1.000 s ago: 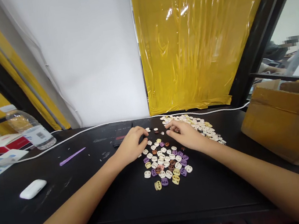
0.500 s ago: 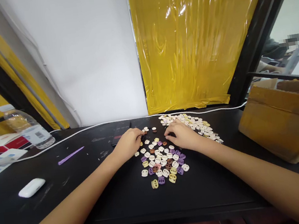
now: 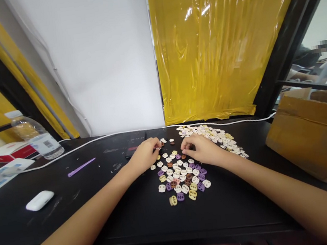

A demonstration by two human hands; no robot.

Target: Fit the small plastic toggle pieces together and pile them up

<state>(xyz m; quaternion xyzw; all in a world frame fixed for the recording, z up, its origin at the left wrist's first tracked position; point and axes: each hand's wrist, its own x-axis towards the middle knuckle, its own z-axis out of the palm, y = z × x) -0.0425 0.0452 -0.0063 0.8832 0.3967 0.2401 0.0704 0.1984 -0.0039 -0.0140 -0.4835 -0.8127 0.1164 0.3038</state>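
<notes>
A spread of small two-hole plastic pieces (image 3: 181, 177) in white, purple, yellow and brown lies on the black table (image 3: 134, 216). My left hand (image 3: 144, 156) rests at the spread's far left edge, fingers curled and pinched on a small white piece. My right hand (image 3: 201, 149) sits at the far right edge, fingers curled down onto the pieces; what it holds is hidden. A second heap of mostly white and cream pieces (image 3: 219, 139) lies behind my right hand.
A cardboard box (image 3: 314, 137) stands at the right. A dark phone (image 3: 134, 142), a white cable (image 3: 87, 143), a purple stick (image 3: 81, 167), a white case (image 3: 39, 200) and a water bottle (image 3: 36, 136) are at the left. Yellow film hangs behind.
Both hands have stayed at the far edge of the spread with small finger movements. The view has shifted slightly; the left fingers now pinch a white piece.
</notes>
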